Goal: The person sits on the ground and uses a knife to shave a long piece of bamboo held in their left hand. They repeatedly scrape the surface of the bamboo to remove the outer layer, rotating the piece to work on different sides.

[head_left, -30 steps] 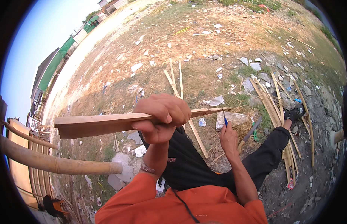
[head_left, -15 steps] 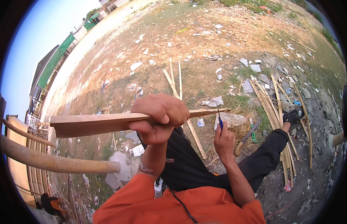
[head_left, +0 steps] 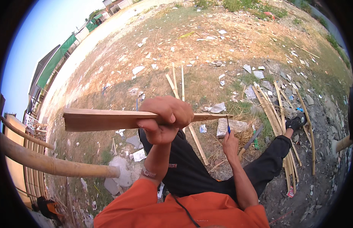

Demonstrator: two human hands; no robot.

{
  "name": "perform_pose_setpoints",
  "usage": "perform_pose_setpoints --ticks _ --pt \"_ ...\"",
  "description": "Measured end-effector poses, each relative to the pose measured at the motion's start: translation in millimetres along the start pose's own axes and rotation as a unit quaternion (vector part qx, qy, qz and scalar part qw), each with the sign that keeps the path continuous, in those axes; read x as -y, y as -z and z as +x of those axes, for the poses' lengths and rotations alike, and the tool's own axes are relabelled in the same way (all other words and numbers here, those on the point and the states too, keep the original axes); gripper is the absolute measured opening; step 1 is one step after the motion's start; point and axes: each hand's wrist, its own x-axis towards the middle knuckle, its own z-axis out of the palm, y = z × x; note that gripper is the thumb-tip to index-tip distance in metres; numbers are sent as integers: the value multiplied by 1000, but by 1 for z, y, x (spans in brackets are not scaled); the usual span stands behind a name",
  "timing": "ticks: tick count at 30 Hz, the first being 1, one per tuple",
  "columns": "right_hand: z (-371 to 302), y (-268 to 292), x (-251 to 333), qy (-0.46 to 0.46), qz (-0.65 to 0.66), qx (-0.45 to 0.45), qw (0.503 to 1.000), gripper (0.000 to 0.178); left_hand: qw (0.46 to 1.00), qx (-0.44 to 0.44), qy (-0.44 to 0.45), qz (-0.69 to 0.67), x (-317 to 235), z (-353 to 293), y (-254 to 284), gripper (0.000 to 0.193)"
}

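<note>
My left hand (head_left: pixel 167 116) is wrapped round a long split piece of bamboo (head_left: pixel 102 121), holding it crosswise in front of me. The wide end points left; the other end tapers to a thin tip at the right. Lower and to the right, my right hand (head_left: pixel 230 146) grips a small knife (head_left: pixel 228 128) with a blue handle. Its thin dark blade points upward and meets or overlaps the bamboo's narrow tip; I cannot tell whether they touch. Beyond my right hand, a large knife (head_left: pixel 255 135) with a wooden handle lies on the ground.
Several bamboo strips (head_left: pixel 291 161) lie beside my outstretched leg, and others (head_left: pixel 199 144) lie ahead of me. A thick bamboo pole (head_left: pixel 66 163) reaches in from the left to a concrete lump (head_left: pixel 121 171). A pale block (head_left: pixel 239 127) and broken tile pieces (head_left: pixel 259 74) litter the ground.
The bamboo piece has shifted to the right and its wide end has risen a little. My right hand and the small knife have moved slightly right and down.
</note>
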Motion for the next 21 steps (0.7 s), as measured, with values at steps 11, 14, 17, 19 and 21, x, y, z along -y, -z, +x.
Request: perform_pose_setpoints --ticks 11,14,17,19,21 --pt "12 16 12 42 3 3 999 15 1000 12 -9 -17 3 -6 10 45" --pt "-3 28 47 92 78 5 993 15 1000 20 -3 -10 -1 -8 14 45" --pt "-5 16 42 66 93 0 994 18 1000 24 4 -12 1 -5 10 45" --pt "11 5 7 -31 36 22 999 20 1000 17 2 -18 7 -2 7 44" --pt "14 15 7 -19 13 27 999 19 999 26 8 -26 7 -3 7 44"
